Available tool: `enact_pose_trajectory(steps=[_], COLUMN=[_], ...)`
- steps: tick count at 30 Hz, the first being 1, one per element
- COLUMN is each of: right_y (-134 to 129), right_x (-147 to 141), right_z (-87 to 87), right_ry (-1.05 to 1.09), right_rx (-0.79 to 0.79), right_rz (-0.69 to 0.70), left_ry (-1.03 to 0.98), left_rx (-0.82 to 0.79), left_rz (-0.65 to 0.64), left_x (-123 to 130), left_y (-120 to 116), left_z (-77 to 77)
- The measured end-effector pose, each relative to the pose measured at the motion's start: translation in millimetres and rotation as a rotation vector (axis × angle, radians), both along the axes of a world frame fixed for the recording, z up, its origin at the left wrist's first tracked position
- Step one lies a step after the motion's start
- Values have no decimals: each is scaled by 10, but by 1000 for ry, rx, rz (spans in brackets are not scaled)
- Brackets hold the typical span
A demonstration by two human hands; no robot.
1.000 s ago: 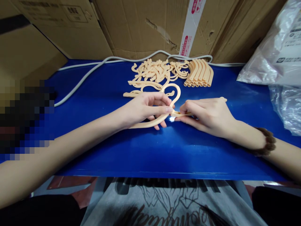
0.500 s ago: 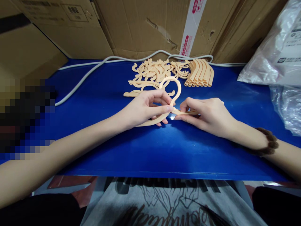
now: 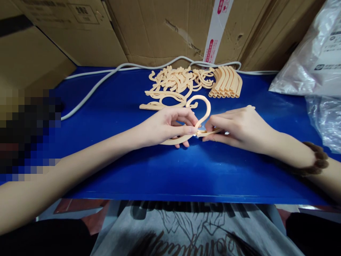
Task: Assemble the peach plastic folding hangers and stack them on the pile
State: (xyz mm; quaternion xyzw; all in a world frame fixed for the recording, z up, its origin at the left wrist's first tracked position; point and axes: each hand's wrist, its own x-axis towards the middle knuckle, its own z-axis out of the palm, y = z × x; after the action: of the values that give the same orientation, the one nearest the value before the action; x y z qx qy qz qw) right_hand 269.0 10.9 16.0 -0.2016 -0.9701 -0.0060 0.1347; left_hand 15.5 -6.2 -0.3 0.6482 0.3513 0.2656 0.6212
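Observation:
Cream plastic pieces meet between my hands above the blue table. My left hand (image 3: 170, 126) is closed around the joint of a curved arm and a large hook (image 3: 206, 110), whose loop points up and away from me. Between the thumb and fingers of my right hand (image 3: 234, 127) is a second curved arm piece (image 3: 204, 134); its inner end touches the base of the hook, and its outer part is hidden by the hand. Just beyond my left hand lie loose flat arms (image 3: 149, 106) of the same cream plastic.
Behind are a heap of cream hooks (image 3: 174, 79) and a neat stack of curved pieces (image 3: 226, 82). A white cable (image 3: 98, 83) runs along cardboard boxes (image 3: 160, 32). Plastic bags (image 3: 306, 60) lie at right on the blue table (image 3: 170, 177).
The hook has shifted slightly right and towards me and now leans further right. My right hand has moved a little to the right and turned slightly, still gripping its arm piece.

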Motion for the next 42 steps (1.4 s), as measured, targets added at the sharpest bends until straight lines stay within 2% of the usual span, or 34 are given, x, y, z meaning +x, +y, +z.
enact_pose_trajectory(steps=[6,14,23,42], right_y=[-10,-10,24,2], right_x=[-2,14,33,19], right_z=[65,107,17,-25], right_ry=[-31,-71,19,49], right_rx=[-49,198,87,45], right_rz=[46,98,42,46], left_ry=[-11,-27,-41,-31], left_rx=[-45,-33,51,-46], left_rz=[-75,-76,-29,-63], left_x=[-14,-34,-23,-40], left_y=[22,15,30,34], left_z=[-21,-16,-34,-10])
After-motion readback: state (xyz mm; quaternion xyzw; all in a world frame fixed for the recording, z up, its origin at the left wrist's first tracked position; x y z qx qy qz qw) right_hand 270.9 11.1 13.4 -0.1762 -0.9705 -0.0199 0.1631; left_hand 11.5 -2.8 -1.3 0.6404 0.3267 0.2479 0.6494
